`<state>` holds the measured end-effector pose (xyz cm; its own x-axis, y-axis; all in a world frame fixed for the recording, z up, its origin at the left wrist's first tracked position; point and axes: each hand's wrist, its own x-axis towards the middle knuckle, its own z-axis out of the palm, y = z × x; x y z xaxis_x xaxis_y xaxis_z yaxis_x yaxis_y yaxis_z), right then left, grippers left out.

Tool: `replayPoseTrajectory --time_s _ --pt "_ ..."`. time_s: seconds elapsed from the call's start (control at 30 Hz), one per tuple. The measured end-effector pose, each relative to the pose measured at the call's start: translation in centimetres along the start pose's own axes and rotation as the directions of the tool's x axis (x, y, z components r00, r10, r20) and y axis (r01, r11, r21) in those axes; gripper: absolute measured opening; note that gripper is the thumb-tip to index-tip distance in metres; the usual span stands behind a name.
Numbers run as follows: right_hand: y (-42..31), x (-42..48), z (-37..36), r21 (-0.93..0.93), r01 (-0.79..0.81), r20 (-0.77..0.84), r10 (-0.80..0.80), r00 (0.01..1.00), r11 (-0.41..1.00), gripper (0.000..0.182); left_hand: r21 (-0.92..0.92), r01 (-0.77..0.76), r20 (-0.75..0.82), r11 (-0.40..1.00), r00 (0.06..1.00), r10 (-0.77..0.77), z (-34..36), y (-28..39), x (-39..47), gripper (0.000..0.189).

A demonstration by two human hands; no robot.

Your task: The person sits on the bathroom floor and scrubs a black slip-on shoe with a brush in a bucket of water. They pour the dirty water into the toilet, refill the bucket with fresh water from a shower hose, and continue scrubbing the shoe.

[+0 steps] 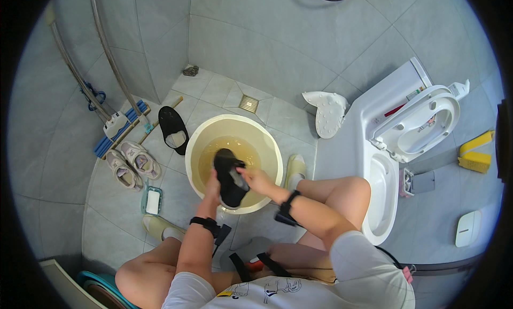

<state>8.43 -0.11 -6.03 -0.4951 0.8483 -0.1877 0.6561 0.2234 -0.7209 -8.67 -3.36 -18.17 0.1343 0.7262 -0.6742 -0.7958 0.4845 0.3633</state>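
Note:
A black slip-on shoe [228,191] is held over a cream plastic basin [192,148] of cloudy yellowish water [232,142]. My left hand [213,186] grips the shoe along its left side. On the other side, my right hand [256,181] has its fingers closed at the shoe's opening, where the pale lining shows. What exactly its fingertips pinch is too small and blurred to tell. Another black slip-on shoe [172,122] stands on the tiles left of the basin.
Left of the basin are white sneakers [138,158], a soap dish [158,191] with a white bar, and a blue sponge mop [106,144]. A floor drain [249,104] lies behind. At right stands a toilet [382,197] with its lid raised.

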Motion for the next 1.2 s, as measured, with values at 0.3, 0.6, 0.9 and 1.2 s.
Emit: replayPoseTrajectory --time_s 0.3,0.6,0.9,1.2 --pt "-3.3 -2.4 -1.5 0.042 -0.084 0.086 0.080 0.993 0.996 0.027 -0.101 -0.038 -0.012 0.994 0.999 0.037 -1.0 2.0 -0.8 0.067" --pt "-1.8 -4.8 -0.8 -0.022 0.187 -0.106 -0.189 0.976 0.982 0.029 0.024 -0.114 -0.006 0.993 0.993 0.115 1.7 4.1 -3.6 0.064" --pt "-4.6 -5.0 -1.1 0.153 0.073 0.039 -0.080 0.996 0.986 0.030 -0.043 -0.007 0.033 0.999 0.999 0.009 0.6 4.6 -3.7 0.064" --pt "-6.2 -4.6 -1.9 0.260 -0.044 0.138 0.008 0.990 0.965 0.029 -0.032 0.052 0.002 0.998 0.999 -0.052 1.9 5.5 -5.1 0.063"
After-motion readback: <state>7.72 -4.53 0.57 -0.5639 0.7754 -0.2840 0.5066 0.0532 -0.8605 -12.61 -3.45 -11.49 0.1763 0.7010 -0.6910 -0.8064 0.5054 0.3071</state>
